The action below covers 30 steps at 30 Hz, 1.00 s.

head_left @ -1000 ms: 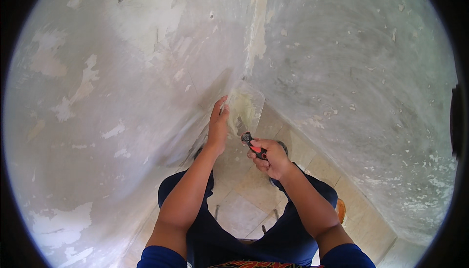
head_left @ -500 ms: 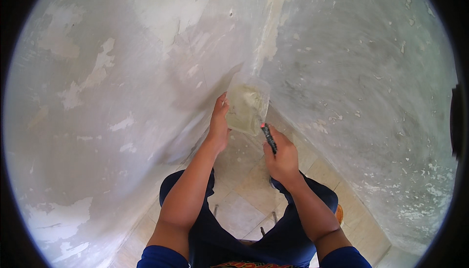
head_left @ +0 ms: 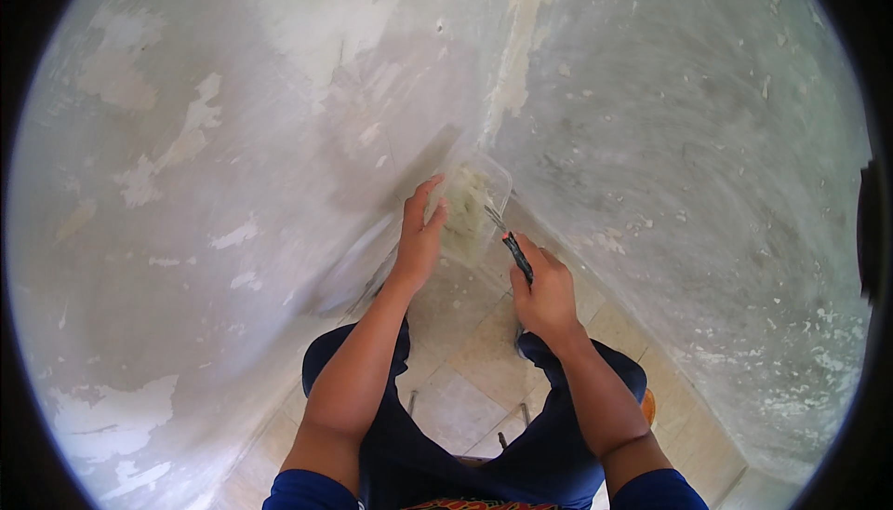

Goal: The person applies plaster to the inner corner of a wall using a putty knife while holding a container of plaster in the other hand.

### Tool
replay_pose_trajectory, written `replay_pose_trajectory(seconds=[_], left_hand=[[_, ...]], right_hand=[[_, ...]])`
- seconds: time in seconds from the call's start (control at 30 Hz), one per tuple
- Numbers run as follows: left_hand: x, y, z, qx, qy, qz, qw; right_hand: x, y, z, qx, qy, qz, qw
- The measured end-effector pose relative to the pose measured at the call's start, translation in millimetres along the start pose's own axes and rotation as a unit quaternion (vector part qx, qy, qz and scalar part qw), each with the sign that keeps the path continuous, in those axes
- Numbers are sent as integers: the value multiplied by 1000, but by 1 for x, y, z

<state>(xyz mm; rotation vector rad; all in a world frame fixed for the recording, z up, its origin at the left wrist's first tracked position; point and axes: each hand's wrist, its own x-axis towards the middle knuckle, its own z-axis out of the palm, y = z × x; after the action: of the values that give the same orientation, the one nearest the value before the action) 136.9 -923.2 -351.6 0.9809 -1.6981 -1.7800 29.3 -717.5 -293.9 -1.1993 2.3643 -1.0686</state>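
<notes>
Plainly, the left hand (head_left: 423,240) holds a clear plastic box (head_left: 503,181); pale paste (head_left: 467,201) remains inside. The right hand (head_left: 547,294) grips a black-handled metal tool (head_left: 516,255).

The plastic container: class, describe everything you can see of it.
The container is box-shaped, round-cornered and open, apparently of translucent plastic. Pale yellowish, paste-like material lies unevenly inside. The left hand holds its left side, seemingly at a tilt, before the corner where two walls meet. In this view a dark-handled tool reaches its right side; contact is unclear.

Blue sleeves (head_left: 657,489), dark navy trousers (head_left: 549,445)
</notes>
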Motion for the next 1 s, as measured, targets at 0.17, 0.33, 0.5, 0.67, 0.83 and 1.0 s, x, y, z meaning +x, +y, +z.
replay_pose_trajectory(seconds=[0.17,0.33,0.5,0.67,0.83,1.0], left_hand=[[-6,9,8,146,-31,149,978],[0,1,6,87,-9,144,986],[-3,6,6,27,4,86,996],[-1,2,2,-29,37,78,996],[2,5,4,-17,65,82,994],[3,0,8,51,101,95,989]], right_hand=[[20,14,5,-94,25,-52,994],[24,33,15,-130,10,23,991],[16,36,7,-21,-1,66,998],[7,30,9,79,-20,98,992],[-4,46,31,155,-52,104,981],[-24,29,61,260,-99,194,941]])
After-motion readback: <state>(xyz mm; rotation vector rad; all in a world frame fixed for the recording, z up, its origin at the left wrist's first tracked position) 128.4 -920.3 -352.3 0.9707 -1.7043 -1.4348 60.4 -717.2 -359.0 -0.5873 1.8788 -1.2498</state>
